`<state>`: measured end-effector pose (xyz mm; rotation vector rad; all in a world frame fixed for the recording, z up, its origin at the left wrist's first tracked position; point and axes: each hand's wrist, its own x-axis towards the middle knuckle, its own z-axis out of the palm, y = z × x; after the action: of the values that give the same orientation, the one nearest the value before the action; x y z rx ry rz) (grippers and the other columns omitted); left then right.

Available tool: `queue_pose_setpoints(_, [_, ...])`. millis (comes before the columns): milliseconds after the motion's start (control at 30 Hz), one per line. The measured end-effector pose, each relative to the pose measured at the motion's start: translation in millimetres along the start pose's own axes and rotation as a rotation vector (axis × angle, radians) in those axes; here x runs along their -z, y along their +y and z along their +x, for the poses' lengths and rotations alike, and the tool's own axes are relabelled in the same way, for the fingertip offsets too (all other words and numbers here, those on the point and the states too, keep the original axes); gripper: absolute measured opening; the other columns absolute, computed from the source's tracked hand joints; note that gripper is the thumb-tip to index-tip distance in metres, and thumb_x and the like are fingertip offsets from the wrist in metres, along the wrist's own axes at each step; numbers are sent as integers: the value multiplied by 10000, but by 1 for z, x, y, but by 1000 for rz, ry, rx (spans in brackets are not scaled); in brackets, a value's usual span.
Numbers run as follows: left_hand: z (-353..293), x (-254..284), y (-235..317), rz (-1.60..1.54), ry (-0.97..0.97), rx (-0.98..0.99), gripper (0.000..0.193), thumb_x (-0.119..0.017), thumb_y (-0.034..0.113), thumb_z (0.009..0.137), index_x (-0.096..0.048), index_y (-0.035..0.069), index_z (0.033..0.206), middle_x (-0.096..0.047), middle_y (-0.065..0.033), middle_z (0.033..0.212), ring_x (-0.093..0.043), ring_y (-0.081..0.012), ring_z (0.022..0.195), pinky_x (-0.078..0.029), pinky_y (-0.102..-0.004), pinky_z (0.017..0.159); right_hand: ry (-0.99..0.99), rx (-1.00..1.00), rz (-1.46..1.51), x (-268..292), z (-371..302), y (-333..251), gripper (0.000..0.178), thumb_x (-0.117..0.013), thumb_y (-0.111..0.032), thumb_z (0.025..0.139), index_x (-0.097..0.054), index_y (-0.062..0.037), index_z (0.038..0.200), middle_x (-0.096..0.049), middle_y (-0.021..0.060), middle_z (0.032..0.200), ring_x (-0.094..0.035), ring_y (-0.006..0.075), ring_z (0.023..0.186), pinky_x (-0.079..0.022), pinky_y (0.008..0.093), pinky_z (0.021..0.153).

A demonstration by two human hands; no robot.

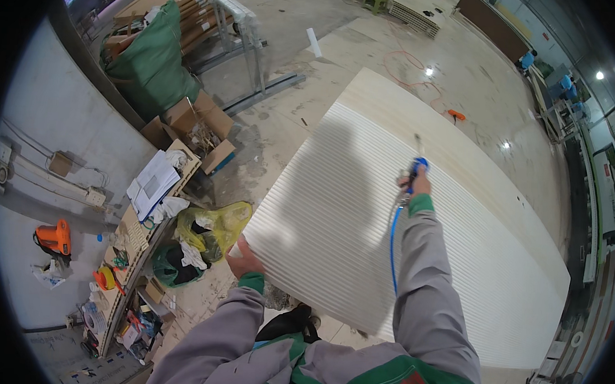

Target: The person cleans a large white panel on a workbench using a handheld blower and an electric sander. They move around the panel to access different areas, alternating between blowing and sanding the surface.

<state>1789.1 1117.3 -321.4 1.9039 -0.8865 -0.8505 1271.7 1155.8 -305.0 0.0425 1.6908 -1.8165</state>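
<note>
A large pale panel [332, 262] with fine parallel grooves lies in front of me, a plain smooth strip along its far side. My left hand [246, 259] grips the panel's left corner, its fingers wrapped at the edge. Over the middle of the grooved surface, my right hand [420, 182] is closed round a blue air blow gun [419, 165]. The gun's thin nozzle points away from me, toward the plain strip. From its grip a blue hose [393, 244] runs down beside my right forearm. A shadow falls across the grooves.
To the left stands a cluttered workbench [135, 243] with papers [154, 184] on it. Beside it are a yellow plastic bag [227, 223], an open cardboard box [211, 116] and a green sack [152, 62]. An orange cable [406, 55] crosses the floor beyond the panel.
</note>
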Motion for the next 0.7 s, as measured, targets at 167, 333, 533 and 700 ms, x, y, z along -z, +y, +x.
queue_pose_setpoints(167, [9, -4, -16, -67, 31, -39, 561, -681, 453, 940, -624, -82, 1096, -725, -211, 966, -716, -306, 832, -579, -406, 732, -372, -34, -682, -59, -105, 26, 664, -397, -565, 1040, -655, 8, 826, -675, 135, 601, -675, 237, 566, -541, 388, 587])
queue_pose_setpoints(333, [22, -5, -23, 224, 92, -26, 727, -604, 581, 950, -640, -136, 1066, -717, -267, 992, -705, -388, 884, -554, -490, 759, -690, -278, -540, 12, -233, 34, 560, -476, -496, 1036, -589, 50, 989, -627, 140, 644, -635, 253, 504, -538, 361, 487])
queue_pose_setpoints(533, [44, -5, -42, 235, -14, -70, 872, -439, 729, 941, -651, -101, 1104, -685, -298, 1049, -648, -470, 960, -520, -577, 813, 476, -23, 148, 209, -329, 40, 536, -457, -505, 1039, -591, 9, 972, -615, 135, 621, -641, 259, 529, -512, 361, 478])
queue_pose_setpoints(700, [45, -25, -19, 193, 292, -3, 689, -540, 647, 940, -656, -32, 966, -697, -202, 835, -694, -380, 744, -533, -542, 609, -511, -466, -331, 303, -497, 85, 460, -562, -491, 1003, -556, -59, 1161, -597, 88, 732, -633, 202, 547, -548, 367, 502])
